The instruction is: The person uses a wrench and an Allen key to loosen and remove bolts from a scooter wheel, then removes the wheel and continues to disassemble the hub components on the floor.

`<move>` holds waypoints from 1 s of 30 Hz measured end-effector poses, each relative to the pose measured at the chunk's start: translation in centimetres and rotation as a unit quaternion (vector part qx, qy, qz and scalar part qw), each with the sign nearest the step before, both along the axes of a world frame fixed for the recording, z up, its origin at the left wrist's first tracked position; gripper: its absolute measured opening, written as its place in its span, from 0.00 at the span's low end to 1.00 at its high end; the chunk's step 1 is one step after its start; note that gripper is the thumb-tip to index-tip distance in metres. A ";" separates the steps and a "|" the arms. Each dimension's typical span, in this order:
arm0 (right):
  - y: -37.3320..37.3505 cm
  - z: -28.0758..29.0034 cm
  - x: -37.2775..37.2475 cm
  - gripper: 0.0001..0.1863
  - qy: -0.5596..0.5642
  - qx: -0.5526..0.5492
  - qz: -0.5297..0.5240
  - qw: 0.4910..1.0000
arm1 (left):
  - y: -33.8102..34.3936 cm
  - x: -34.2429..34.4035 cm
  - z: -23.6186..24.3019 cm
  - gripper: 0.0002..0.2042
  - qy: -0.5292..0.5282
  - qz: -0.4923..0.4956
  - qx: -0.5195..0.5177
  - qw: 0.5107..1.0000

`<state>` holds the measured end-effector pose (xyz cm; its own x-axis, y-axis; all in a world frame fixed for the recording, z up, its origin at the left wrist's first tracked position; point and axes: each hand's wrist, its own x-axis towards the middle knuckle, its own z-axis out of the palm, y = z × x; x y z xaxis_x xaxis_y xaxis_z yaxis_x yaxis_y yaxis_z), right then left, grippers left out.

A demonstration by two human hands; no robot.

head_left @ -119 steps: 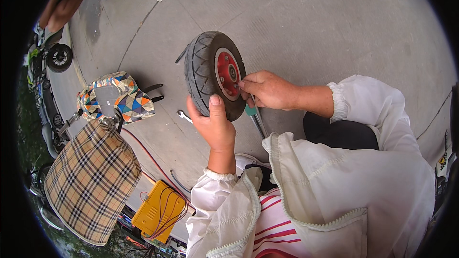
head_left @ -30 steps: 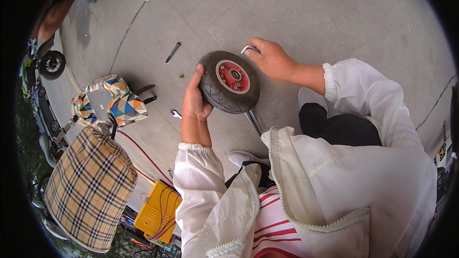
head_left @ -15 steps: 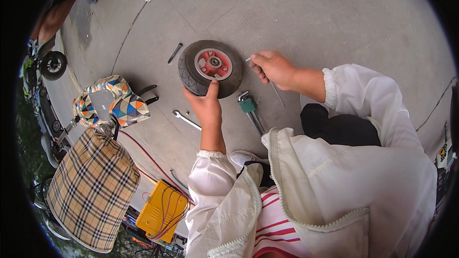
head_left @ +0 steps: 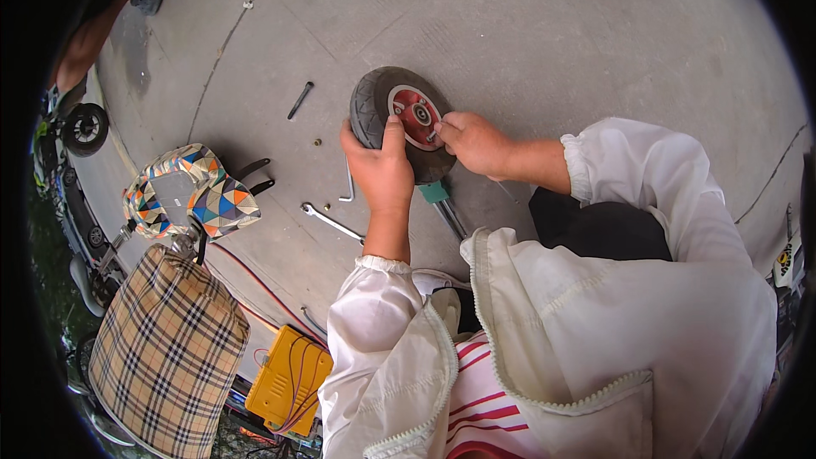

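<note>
A small black-tyred wheel (head_left: 372,106) with a red hub (head_left: 410,110) is tilted up off the ground. My left hand (head_left: 382,172) grips its left and near side, thumb on the rim, other fingers hidden behind the tyre. At the hub's right side my right hand (head_left: 478,146) is closed on an L-shaped hex key (head_left: 508,192). The key's short end points at a bolt place in the hub; whether it sits in the socket I cannot tell. Partly under the wheel lies a green hex key holder (head_left: 433,192) with several keys.
Left of the wheel lie a dark bolt (head_left: 299,101), small brass-coloured nuts (head_left: 318,142), a loose hex key (head_left: 348,180) and a spanner (head_left: 333,222). Further left stand a patterned cover (head_left: 223,191), a checked cover (head_left: 170,340) and a yellow box (head_left: 285,378) with wires. A person's leg (head_left: 81,51) shows far left.
The wheel has tilted and shifted right in my left hand, uncovering a loose hex key and a nut. My right hand has brought its hex key to the hub.
</note>
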<state>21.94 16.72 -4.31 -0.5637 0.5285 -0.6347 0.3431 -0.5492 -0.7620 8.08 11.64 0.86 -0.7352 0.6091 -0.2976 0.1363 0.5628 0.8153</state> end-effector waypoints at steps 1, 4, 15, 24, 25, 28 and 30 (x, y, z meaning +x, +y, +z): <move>-0.1 -0.1 0.0 0.17 -0.006 0.028 0.004 1.000 | -0.1 -0.1 -0.4 0.35 0.007 0.004 0.004 1.000; -0.4 0.5 0.1 0.16 -0.022 0.050 0.000 0.999 | -0.5 0.0 -0.8 0.35 0.027 0.011 0.006 1.000; 0.3 1.2 0.6 0.14 -0.053 0.217 0.086 0.971 | 0.4 0.6 -0.9 0.38 0.006 0.060 -0.001 0.998; 1.5 1.9 0.5 0.14 -0.017 0.257 0.147 0.955 | 1.0 -0.1 -1.3 0.37 -0.045 0.102 -0.005 0.994; 1.5 2.0 0.3 0.14 -0.018 0.278 0.177 0.944 | 1.3 -0.4 -1.3 0.37 -0.059 0.103 -0.004 0.993; 1.7 2.2 -0.6 0.15 0.000 0.213 0.117 0.970 | 1.9 -1.4 -0.8 0.35 -0.092 0.109 0.008 0.990; 2.0 1.2 -0.4 0.15 0.017 0.195 0.118 0.974 | 2.1 -1.7 -0.9 0.34 -0.107 0.109 0.020 0.988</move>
<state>21.52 18.73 -3.12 -0.7157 0.5790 -0.3905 0.3955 -0.1249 -0.9099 6.40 13.72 -0.07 -0.7732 0.4576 -0.4391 -0.1631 0.5256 0.8349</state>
